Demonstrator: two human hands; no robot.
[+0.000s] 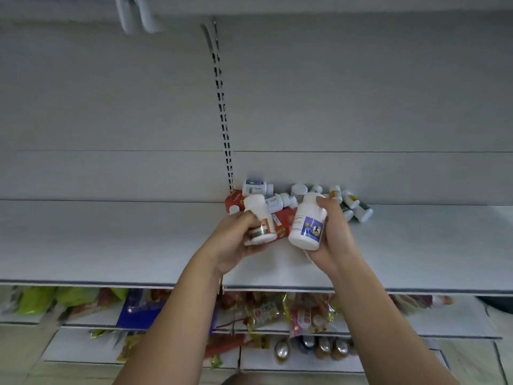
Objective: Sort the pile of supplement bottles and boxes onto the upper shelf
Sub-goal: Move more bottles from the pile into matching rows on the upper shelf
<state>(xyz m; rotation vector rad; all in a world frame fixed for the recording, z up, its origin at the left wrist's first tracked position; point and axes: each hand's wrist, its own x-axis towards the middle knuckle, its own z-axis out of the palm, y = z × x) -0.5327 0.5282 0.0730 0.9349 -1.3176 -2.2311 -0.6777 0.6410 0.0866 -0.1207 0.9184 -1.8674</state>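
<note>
Supplement bottles (255, 187) are lying heaped on the shelf (111, 240) while the fingers of your left hand (236, 241) are gripping small bottles (259, 218) and those of your right hand (337, 237) are wrapping a large bottle (305, 218).

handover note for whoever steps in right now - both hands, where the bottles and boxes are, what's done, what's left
Left hand: grips a small white bottle, maybe a second beneath it.
Right hand: grips a large blue-labelled white bottle.
Pile: white bottles and red boxes lie jumbled at the back of the upper shelf, just beyond both hands.
Done: no sorted row visible yet.
Left: place the held bottles, then sort the rest of the pile.
</note>
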